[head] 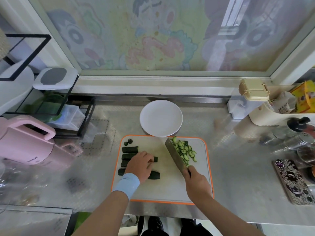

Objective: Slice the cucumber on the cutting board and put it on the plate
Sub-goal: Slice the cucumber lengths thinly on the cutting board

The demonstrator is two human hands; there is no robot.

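- On the orange-rimmed cutting board (163, 188), the left hand (140, 165) lies palm down across the cucumber lengths (129, 149). Its fingers are bent over one of the middle lengths and hold it in place.
- A light blue wristband (127, 183) circles the left wrist, and the forearm comes in from the near edge of the counter (238, 167).
- The right hand (196, 183) is wrapped tight around the handle of a knife (174, 155). The wide blade slants away from the hand toward the far edge of the board.
- Whether the blade's edge touches the board cannot be told.
- Cucumber slices (185, 150), half-moons with dark skin, lie heaped just to the right of the blade, some against it.
- The uncut lengths lie side by side on the left half of the board. The hand hides part of three of them, and the farthest lies in full view.
- Two small dark end pieces (128, 142) sit at the board's far left corner.
- A white plate (161, 118) stands just beyond the board, its near rim at the board's far edge, close to the knife tip.
- A pink kettle (25, 142) and a black wire rack (68, 114) stand at the left, apart from the board.
- At the right are a cream lidded box (254, 90), glass jars (296, 140) and a phone (293, 181) in a patterned case.
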